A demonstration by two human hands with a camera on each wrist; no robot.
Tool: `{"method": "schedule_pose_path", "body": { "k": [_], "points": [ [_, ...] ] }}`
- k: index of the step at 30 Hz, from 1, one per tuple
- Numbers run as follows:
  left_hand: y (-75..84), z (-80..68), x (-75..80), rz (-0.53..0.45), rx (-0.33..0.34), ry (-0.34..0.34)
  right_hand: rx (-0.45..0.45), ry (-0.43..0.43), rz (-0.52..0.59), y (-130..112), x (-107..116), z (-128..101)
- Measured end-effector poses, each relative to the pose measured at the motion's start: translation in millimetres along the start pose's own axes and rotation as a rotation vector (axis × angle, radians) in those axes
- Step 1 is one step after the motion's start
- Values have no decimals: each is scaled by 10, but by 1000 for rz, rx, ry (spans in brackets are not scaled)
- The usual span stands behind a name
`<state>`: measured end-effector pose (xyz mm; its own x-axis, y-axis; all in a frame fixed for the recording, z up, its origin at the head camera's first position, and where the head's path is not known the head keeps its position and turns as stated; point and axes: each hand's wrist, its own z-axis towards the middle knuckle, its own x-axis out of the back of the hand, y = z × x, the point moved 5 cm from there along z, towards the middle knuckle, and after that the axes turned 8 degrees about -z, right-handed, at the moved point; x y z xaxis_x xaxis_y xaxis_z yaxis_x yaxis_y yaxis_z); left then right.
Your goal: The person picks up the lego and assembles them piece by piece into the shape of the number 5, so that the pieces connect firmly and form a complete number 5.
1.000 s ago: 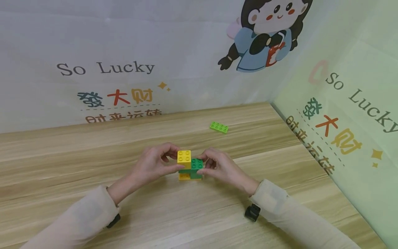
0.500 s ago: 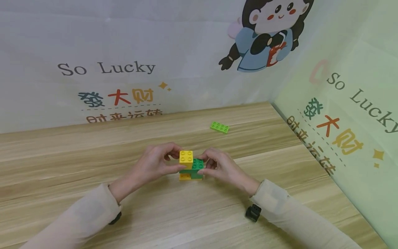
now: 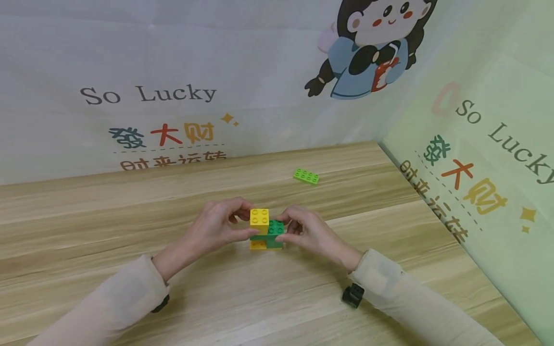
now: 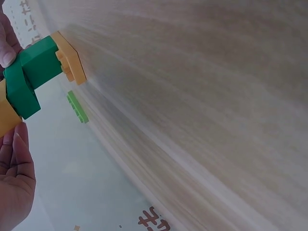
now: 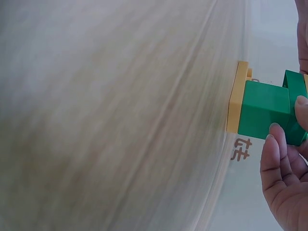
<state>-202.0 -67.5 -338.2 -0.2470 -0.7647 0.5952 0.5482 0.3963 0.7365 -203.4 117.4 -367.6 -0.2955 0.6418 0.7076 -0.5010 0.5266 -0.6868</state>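
Between the two hands, on the wooden table (image 3: 130, 226), stands a small stack of bricks (image 3: 265, 234). Left hand (image 3: 214, 229) pinches the yellow brick (image 3: 259, 217) on top with curled fingers. Right hand (image 3: 305, 230) grips the dark green brick (image 3: 274, 228) beside it. Beyond the right hand, well apart, lies a light green brick (image 3: 306, 176).

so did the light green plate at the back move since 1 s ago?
No. The light green plate lies in the same spot below the cartoon figure on the table.
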Motion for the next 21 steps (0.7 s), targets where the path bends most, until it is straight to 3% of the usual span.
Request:
{"method": "schedule_pose_path", "body": {
  "k": [13,21],
  "points": [
    [-57,-38,-5,-48,-11,42,7,-4,-11,14,-11,5],
    [-43,-10,-7,-17,-4,14,8,2,-23,15,-5,5]
  ]
}}
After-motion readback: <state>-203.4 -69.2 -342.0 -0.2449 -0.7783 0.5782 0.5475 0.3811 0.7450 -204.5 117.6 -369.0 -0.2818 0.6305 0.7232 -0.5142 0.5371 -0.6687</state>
